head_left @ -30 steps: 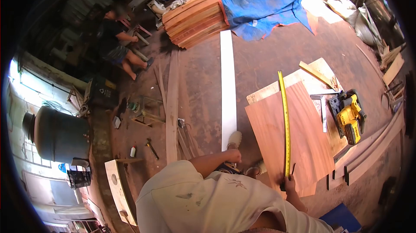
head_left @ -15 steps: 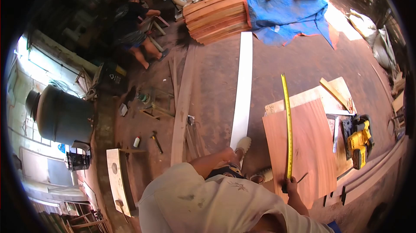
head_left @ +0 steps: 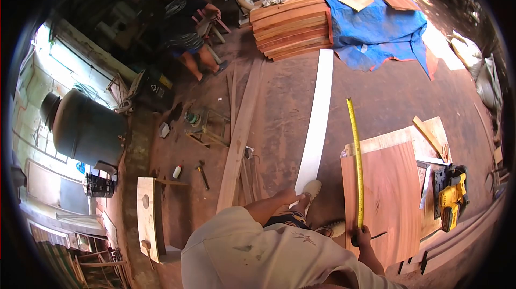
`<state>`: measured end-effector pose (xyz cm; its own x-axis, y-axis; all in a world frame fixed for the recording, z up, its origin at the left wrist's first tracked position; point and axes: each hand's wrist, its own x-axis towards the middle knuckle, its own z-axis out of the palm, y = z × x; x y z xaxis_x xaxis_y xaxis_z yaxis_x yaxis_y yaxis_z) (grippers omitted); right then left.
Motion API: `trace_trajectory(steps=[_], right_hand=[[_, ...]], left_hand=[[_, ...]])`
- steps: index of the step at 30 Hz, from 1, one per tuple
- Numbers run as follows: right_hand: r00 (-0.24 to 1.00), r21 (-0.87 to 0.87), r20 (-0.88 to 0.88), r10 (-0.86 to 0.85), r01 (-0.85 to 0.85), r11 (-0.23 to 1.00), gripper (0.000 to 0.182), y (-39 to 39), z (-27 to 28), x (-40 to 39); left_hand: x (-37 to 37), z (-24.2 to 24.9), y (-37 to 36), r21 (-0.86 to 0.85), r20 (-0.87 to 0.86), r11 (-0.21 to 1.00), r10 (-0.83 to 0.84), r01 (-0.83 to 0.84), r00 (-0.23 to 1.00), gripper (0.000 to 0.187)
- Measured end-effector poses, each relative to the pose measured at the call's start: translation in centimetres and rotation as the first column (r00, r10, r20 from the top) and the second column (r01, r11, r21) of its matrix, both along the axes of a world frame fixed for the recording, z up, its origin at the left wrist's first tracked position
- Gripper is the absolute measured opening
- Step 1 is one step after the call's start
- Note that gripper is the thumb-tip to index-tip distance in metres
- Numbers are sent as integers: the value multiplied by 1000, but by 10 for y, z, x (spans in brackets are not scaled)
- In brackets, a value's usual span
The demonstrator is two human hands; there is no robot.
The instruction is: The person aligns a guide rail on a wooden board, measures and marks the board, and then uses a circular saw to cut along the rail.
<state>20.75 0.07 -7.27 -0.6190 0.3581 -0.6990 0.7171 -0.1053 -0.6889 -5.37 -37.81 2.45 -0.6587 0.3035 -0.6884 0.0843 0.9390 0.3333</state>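
Note:
My right hand (head_left: 364, 237) is closed around the case of a tape measure at the lower left of a reddish wooden board (head_left: 392, 197). Its yellow blade (head_left: 356, 149) is drawn out, running up over the board's left part and past its top edge. A dark thin object (head_left: 379, 234) lies beside this hand. My left hand (head_left: 290, 196) is by my leg, close to the lower end of a long white strip (head_left: 317, 122); its fingers are too small to make out. Under the reddish board lies a paler board (head_left: 384, 136).
A yellow power saw (head_left: 451, 197) and a metal square (head_left: 424, 187) are right of the board. Stacked planks (head_left: 293, 28) and a blue tarp (head_left: 376, 31) stand ahead. Another person (head_left: 185, 25) bends at upper left. A hammer (head_left: 202, 175) and long plank (head_left: 242, 138) lie left.
The view has shifted, so most of the scene sits further right and lower. Relative to the reddish board, my right hand and the tape blade have moved left, nearer its left edge.

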Motion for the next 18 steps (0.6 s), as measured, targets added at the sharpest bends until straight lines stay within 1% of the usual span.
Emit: trace_trajectory(steps=[1,2,4,6,7,9,10,11,12,14,16,17,18], right_hand=[[1000,2,1,0,0,1000,30,1,0,2],[1000,19,5,-5,5,1000,30,1,-1,5],[1000,36,12,-14,13,999,30,1,8,10],[997,-45,42,-69,70,997,29,2,19,12],[996,-43,43,-72,74,996,29,2,24,9],[995,-172,55,-87,95,981,27,4,36,1],[994,-170,58,-92,100,980,27,6,49,-9],[989,-456,80,-124,147,878,30,9,68,-21],[982,-698,109,-154,186,692,34,10,91,-36],[960,-758,138,-244,261,597,37,-4,148,-78],[925,-860,63,-375,241,450,40,-25,200,-120],[902,-875,50,-429,246,417,40,-38,214,-135],[870,-887,36,-492,255,385,39,-50,223,-142]], left_hand=[[1,4,1,12,-28,1000,-3,4,1000,60],[2,2,1,14,-26,1000,-5,5,1000,60],[4,-6,0,77,-7,997,-30,31,1000,52],[9,-14,2,84,20,995,-57,55,998,48],[11,-18,3,93,45,993,-80,75,996,44],[14,-24,4,127,75,988,-102,92,992,42],[16,-28,4,157,106,982,-120,103,987,39],[19,-33,3,157,113,982,-126,107,986,39],[20,-39,2,169,99,980,-124,106,987,38],[22,-39,8,186,88,976,-134,116,987,36],[18,-11,18,218,91,974,-82,61,992,39],[19,-10,19,223,105,971,-112,86,988,39],[19,-11,22,271,97,960,-94,65,991,39]])
